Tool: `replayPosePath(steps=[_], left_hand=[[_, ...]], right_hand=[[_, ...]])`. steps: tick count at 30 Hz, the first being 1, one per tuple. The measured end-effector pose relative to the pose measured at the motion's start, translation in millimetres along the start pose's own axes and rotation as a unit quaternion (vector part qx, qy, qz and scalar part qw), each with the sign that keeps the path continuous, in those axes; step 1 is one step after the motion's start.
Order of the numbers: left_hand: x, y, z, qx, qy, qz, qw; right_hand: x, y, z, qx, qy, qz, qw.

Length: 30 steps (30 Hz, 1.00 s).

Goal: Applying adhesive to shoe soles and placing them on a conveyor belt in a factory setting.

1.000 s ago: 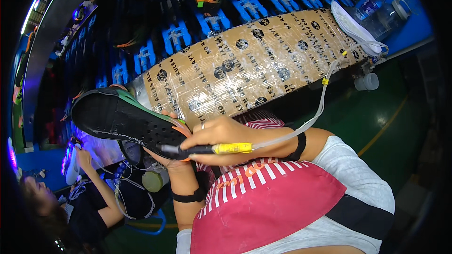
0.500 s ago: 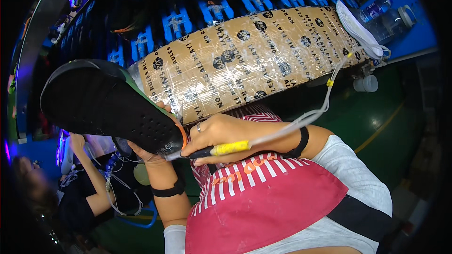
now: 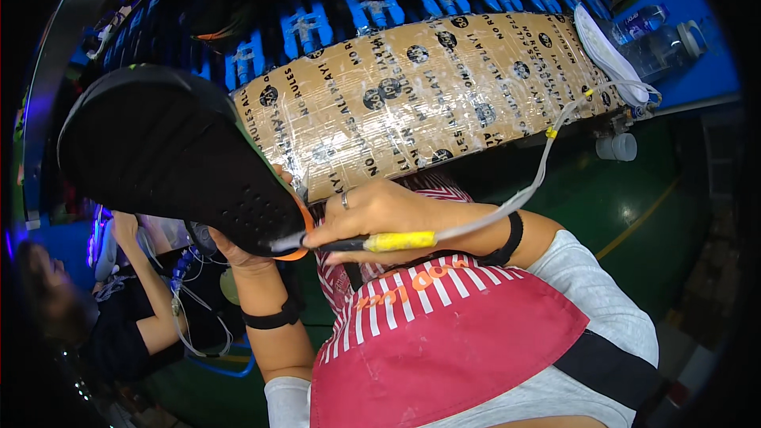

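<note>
Black with an orange rim at its near end, in the head view, the sole (image 3: 158,143) slants from upper left down toward the right hand (image 3: 380,210), its long axis pointing almost at those fingers. They pinch the brush (image 3: 337,246), bristles leftward over the orange-rimmed end; actual contact is hard to tell. The left hand (image 3: 240,254) grips that same end from below, fingers wrapped around both edges. From the right fingers, the sole lies just leftward, its broad end farthest.
</note>
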<state>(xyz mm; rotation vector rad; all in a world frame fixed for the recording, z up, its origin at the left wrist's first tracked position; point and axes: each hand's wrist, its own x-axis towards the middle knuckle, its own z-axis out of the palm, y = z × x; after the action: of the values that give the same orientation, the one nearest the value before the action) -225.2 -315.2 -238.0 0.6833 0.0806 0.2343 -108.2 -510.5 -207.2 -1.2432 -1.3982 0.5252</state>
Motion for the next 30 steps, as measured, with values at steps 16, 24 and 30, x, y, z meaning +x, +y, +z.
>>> replayPosePath(steps=[16,24,30], left_hand=[[12.0,19.2,16.1,0.130,0.043,-0.077,0.988],[24.0,29.9,34.0,0.234,0.030,-0.174,0.956],[26.0,31.1,44.0,0.255,0.060,-0.205,0.943]], right_hand=[[-8.0,8.5,-8.8,-0.055,-0.067,-0.045,0.995],[-5.4,14.5,-7.1,-0.070,-0.021,-0.051,0.996],[-12.9,15.9,-12.1,-0.045,-0.023,-0.061,0.997]])
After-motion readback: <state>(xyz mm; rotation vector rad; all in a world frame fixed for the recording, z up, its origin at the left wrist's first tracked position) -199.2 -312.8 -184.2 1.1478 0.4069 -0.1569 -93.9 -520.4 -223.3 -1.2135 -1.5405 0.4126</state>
